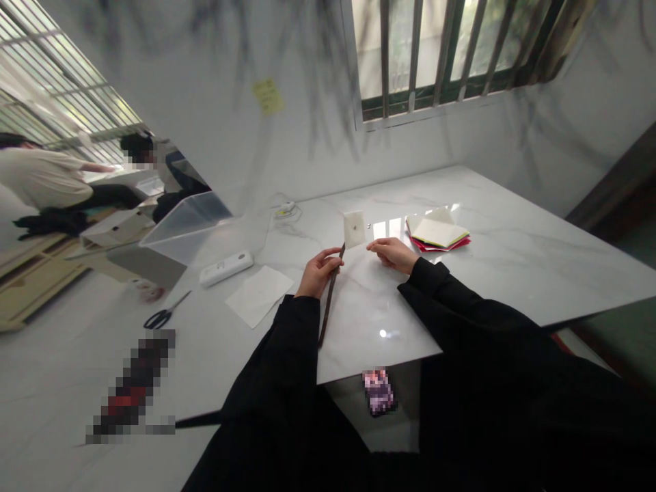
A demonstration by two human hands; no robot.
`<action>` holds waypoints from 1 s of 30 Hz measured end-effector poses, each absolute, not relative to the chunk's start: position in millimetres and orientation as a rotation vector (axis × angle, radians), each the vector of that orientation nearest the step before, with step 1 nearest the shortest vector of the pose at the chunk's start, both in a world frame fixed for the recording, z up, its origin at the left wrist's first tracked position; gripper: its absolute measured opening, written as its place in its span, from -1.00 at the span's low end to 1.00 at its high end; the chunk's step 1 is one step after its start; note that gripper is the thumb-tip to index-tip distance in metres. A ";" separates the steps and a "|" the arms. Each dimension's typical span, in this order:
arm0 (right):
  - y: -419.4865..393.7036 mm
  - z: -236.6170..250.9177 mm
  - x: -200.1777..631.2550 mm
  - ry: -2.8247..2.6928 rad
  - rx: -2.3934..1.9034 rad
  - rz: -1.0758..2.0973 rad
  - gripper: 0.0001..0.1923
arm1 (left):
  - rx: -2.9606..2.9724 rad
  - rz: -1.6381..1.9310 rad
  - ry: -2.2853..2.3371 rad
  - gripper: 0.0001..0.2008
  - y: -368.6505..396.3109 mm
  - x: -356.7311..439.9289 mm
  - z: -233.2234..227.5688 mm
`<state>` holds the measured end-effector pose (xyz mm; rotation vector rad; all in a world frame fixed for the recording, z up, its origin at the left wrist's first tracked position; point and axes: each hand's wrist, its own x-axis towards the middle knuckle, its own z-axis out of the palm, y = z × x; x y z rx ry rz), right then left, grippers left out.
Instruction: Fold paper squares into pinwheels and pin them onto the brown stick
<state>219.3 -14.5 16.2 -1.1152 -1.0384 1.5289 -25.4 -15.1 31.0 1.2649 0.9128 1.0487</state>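
Observation:
My left hand is closed, thumb and fingers pinching a long, thin dark brown strip near its upper end. The strip slants down towards the table's near edge. My right hand is closed too, its fingertips pressed together; whatever they may hold is too small to make out. Just beyond both hands is a small off-white square piece with a little dark mark in its middle. A tiny dark speck lies to its right.
A pile of coloured paper lies right of my right hand. To the left are a white sheet, a white oblong device, scissors and a clear plastic bin. Two people sit at the far left. A phone shows below the table edge.

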 end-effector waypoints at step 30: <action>23.0 18.0 258.1 -1.278 -1.567 0.774 -0.41 | 1.312 1.021 0.910 -0.55 -14.1 -25.7 24.6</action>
